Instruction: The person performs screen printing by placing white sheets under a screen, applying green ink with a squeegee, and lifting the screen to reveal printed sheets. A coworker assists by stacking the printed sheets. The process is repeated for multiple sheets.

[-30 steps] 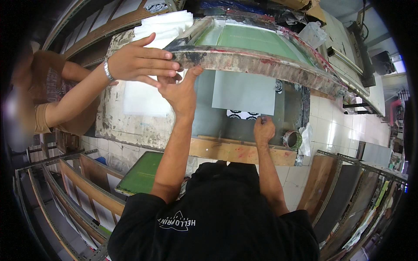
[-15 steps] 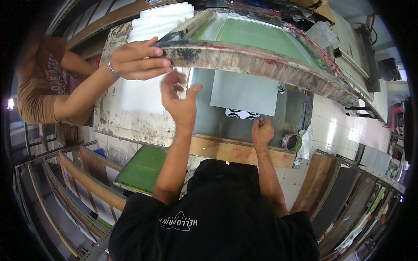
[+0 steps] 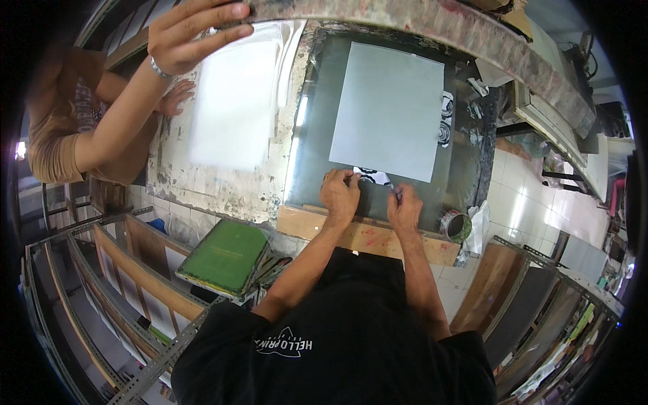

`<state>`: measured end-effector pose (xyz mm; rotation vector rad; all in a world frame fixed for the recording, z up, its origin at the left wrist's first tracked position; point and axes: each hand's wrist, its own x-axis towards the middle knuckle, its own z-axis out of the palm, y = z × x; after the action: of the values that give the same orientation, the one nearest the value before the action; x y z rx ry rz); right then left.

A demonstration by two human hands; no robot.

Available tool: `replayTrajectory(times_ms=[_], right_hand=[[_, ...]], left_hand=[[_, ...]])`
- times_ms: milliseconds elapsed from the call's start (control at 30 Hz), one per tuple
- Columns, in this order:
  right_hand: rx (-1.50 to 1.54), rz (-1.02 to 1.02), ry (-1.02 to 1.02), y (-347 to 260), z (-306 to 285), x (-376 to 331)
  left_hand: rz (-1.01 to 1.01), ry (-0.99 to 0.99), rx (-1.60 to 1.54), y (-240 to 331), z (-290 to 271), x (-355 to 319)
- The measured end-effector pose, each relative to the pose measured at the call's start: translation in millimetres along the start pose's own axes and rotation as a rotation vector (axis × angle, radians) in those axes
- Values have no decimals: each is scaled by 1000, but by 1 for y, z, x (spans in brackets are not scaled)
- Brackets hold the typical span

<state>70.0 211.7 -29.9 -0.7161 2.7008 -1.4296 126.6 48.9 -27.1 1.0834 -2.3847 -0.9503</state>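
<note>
A pale grey sheet [image 3: 391, 108] lies on the dark glass bed [image 3: 317, 142] of a printing table. A black-and-white patterned sheet [image 3: 375, 177] peeks out from under its near edge. My left hand [image 3: 340, 197] rests there with curled fingers pinching the patterned sheet's edge. Just to the right, my right hand [image 3: 403, 208] is closed on a small thin object at that same edge; what it is I cannot tell. Above, a co-worker's hand [image 3: 192, 28] holds up the stained screen frame [image 3: 472, 34].
A stack of white sheets [image 3: 233, 101] lies left of the glass, with the co-worker's other hand [image 3: 177, 96] beside it. A tape roll [image 3: 457, 225] sits on the wooden front rail [image 3: 378, 236]. A green framed screen [image 3: 226, 256] lies on metal racks lower left.
My left hand has let go of the screen frame and come down to the patterned sheet. The co-worker has lifted the frame higher. My view has moved closer over the table.
</note>
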Motion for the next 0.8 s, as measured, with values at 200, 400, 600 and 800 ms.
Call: replayTrajectory(times_ms=[200,400,600,800], right_hand=[[56,-121,-47,-34,-12,4],[206,22,25,-38,-22,-9],[309,355,224,0,-8,-8],[389,524,371,7,7,-3]], left_hand=[[4,-10,19,0,6,3],[-59,-10,-133,-9,3,3],[-151,-81,-166,-1,-13,4],[-250,-73,-132,5,-11,7]])
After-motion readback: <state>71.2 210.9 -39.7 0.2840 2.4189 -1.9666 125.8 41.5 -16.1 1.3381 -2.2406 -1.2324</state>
